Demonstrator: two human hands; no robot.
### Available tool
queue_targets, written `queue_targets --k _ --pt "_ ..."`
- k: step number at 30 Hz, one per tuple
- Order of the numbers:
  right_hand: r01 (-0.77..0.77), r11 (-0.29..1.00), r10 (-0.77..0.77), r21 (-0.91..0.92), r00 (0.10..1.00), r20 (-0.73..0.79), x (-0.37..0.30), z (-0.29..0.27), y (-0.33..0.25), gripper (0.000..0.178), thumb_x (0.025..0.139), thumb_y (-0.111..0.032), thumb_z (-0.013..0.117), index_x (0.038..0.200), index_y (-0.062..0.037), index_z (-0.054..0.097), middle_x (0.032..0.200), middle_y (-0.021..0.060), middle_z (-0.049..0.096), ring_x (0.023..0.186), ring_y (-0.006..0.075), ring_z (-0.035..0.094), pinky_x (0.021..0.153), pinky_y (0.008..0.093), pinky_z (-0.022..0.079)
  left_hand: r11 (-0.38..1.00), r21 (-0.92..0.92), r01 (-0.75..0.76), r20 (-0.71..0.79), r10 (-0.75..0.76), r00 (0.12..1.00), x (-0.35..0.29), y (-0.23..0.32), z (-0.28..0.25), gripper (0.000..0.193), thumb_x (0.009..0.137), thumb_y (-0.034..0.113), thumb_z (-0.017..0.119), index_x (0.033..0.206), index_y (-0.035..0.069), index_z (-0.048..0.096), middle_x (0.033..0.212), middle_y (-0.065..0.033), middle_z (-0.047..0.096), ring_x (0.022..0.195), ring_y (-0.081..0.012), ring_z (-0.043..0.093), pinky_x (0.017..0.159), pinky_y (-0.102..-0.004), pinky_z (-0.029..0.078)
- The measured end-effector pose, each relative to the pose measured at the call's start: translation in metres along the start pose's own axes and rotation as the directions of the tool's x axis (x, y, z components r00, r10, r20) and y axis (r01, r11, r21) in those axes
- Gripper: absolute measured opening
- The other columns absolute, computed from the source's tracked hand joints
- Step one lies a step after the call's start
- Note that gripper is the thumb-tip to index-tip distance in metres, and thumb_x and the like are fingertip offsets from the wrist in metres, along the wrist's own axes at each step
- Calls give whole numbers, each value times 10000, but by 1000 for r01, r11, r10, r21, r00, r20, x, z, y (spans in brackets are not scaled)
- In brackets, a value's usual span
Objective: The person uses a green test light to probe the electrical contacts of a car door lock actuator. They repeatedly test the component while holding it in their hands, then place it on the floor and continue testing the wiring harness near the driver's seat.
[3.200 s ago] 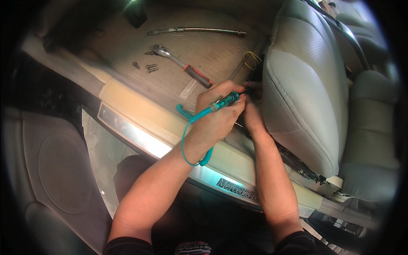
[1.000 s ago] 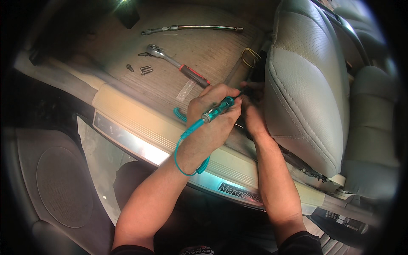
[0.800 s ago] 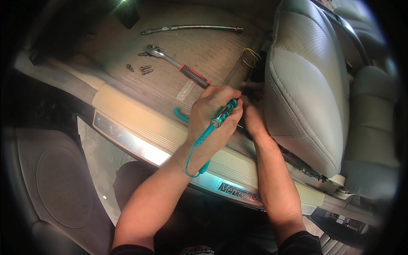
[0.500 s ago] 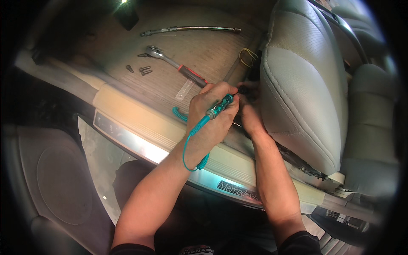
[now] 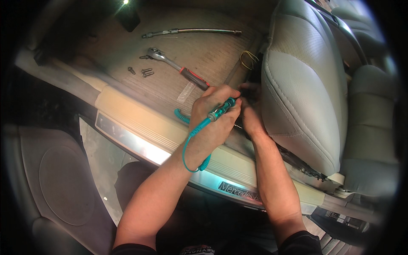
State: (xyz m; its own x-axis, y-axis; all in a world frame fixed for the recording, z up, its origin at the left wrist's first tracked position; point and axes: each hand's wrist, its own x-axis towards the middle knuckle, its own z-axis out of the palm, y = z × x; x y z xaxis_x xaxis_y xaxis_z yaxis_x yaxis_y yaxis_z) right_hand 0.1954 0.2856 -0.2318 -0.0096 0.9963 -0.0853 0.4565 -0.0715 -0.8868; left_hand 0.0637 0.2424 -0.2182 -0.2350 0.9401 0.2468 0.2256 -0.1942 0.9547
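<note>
My left hand [image 5: 219, 129] is closed around a teal, see-through circuit tester [image 5: 221, 109], its tip end pointing toward the seat. A coiled teal cord [image 5: 199, 128] runs from its back end and loops down over my wrist. Close beside it, at the lower edge of the grey leather seat [image 5: 299, 91], my right hand [image 5: 253, 119] has its fingers curled together. What those fingers hold is mostly hidden in shadow. A thin yellow wire loop [image 5: 247, 60] stands up just beyond my right hand.
On the carpet [image 5: 114, 40] lie a ratchet [image 5: 193, 77] with a red and black handle, a long extension bar [image 5: 199, 30] and several dark bolts [image 5: 146, 72]. A cream door sill [image 5: 140, 121] crosses under my forearms. The open door panel [image 5: 63, 182] is at left.
The tester and my left hand have shifted very slightly. A small dark piece seen between my fingertips is now less visible. The tools and bolts lie as before.
</note>
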Motion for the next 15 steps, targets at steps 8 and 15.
queue_targets --k 8,15 --pt "119 988 -123 -101 992 -35 3 0 11 345 869 44 650 1202 -40 620 1180 117 652 1116 232 617 1013 364 481 995 53 -80 12 79 997 1 -7 1 140 879 66 730 998 1 692 909 -200 696 847 -333 695 762 -400 561" --pt "139 982 -146 -129 988 -50 2 1 11 331 869 36 657 1192 -34 633 1181 115 654 1116 234 618 1013 364 481 997 37 -68 26 67 997 1 -7 -2 119 889 44 729 991 -4 687 886 -182 684 799 -295 702 707 -368 564"
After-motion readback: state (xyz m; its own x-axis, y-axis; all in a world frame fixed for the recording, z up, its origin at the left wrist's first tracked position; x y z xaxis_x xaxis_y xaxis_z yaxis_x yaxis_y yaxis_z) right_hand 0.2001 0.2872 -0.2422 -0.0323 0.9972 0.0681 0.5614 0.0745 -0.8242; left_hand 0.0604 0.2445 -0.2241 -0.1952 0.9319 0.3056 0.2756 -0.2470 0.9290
